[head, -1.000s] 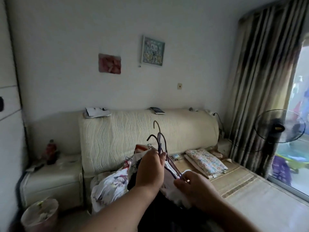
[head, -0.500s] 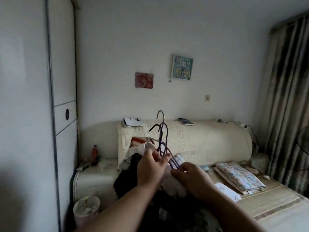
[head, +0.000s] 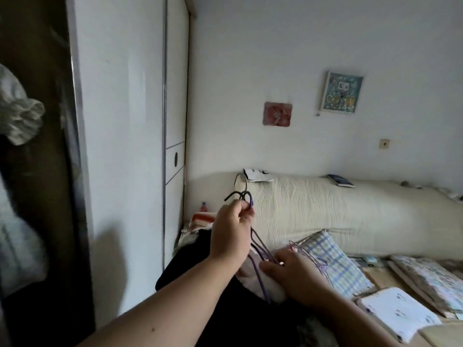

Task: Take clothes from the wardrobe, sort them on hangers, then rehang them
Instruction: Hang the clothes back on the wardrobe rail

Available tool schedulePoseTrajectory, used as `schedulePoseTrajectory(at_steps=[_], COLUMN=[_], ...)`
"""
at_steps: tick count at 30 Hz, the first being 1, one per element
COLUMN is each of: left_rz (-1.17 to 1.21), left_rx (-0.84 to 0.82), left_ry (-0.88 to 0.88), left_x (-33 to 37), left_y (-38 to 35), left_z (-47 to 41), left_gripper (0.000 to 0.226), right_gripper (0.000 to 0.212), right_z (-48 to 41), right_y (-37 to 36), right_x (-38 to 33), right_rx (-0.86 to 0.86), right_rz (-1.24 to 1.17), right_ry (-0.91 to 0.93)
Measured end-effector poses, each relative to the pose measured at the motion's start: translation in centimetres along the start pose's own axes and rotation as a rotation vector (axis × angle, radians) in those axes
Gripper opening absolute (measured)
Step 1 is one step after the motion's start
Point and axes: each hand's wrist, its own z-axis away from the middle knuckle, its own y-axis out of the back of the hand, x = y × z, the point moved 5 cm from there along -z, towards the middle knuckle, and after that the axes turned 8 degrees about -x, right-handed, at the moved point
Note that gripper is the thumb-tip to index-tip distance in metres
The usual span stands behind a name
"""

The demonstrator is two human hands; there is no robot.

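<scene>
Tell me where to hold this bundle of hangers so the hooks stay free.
Grip the hangers just below their hooks, coming from the left as the left hand does: the wires bunch together there, so one fist holds all and the hooks stand clear above.

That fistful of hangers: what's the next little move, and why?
Probably swing the bundle toward the open white wardrobe at left. The left hand grips the hooks of the dark and purple wire hangers together, the right hand pinches their shoulders, and black and pale clothes hang from them, ready for rehanging.
</scene>
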Motion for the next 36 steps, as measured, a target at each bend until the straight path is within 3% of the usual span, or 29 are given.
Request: schedulePoseTrajectory(at_steps=[7, 16, 18, 22, 25, 31, 36], left_rz=[0.322, -0.194, -0.187, -0.220, -0.255, -0.156, 0.011], left_rx=[0.119, 0.218, 0.264, 0.166, 0.202, 0.307, 0.290], left_ry=[0.065, 0.303, 0.273, 0.195, 0.187, 0.151, 0.182], left_x=[1.8, 1.0, 1.5, 3.5, 3.9, 5.5, 6.4], left_y=[3.7, 4.6, 4.5, 3.1, 2.9, 2.8, 2.3], left_z=[-0.6, 0.4, 0.7, 1.4, 1.7, 2.7, 3.4], left_gripper=[0.022, 0.032, 0.032, 0.028, 0.019, 0.015, 0.021], right_gripper=[0.041, 0.032, 0.031, 0.027, 0.028, 0.037, 0.035], right_z=[-0.6, -0.8, -0.7, -0.5, -0.4, -1.2, -1.5], right_y=[-1.1, 0.8, 1.3, 2.0, 2.0, 2.2, 1.6], right_x=[-1.9, -2.1, -2.1, -2.5, -2.4, -1.2, -0.8], right_rx=[-0.217, -0.199, -0.191, -0.194, -0.236, -0.406, -0.510], right_rz=[0.044, -0.037, -0.038, -0.057, -0.069, -0.298, -0.388], right_ry=[0.082, 0.240, 0.267, 0.334, 0.387, 0.430, 0.490])
